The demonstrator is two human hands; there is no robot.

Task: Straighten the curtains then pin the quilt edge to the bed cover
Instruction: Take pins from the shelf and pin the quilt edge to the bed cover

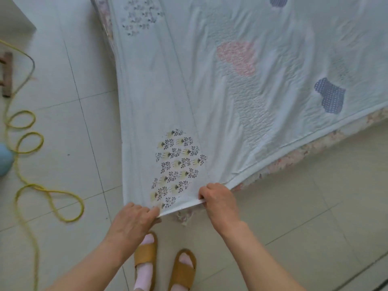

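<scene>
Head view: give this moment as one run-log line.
left hand: grips quilt corner edge | right hand: grips same edge | pin: none visible

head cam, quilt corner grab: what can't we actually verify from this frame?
- Curtains: none in the head view, so their state is unknown.
- Pin: none visible; left hand and right hand cover the quilt hem where they pinch it.
- Floral bed cover: mostly hidden under the quilt; only a strip shows.
- Blue object: cut off by the left edge.
</scene>
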